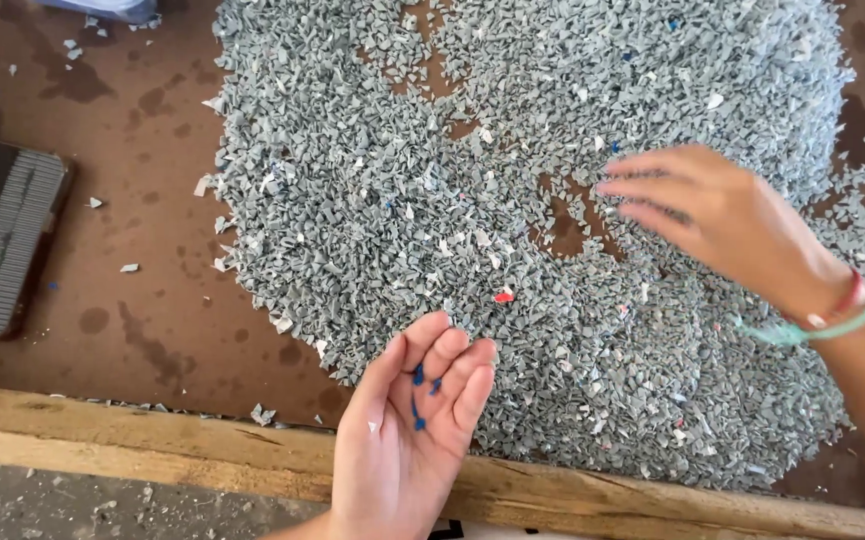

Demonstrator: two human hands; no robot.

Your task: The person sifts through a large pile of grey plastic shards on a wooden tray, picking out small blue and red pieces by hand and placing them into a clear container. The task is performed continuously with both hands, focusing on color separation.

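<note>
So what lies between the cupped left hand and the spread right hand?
Head view: grey plastic flakes and one red chip lie between left hand and right hand.

The left hand (407, 425) comes up from the bottom edge of the frame, a little left of centre. It is turned palm up, cupped, with the fingers (457, 365) curled loosely together and pointing toward the upper right, the thumb lying along the left side. The right hand (712, 215) enters from the right edge with its forearm sloping down to the lower right. It is palm down, fingers stretched leftward and slightly spread, blurred at the tips.
</note>
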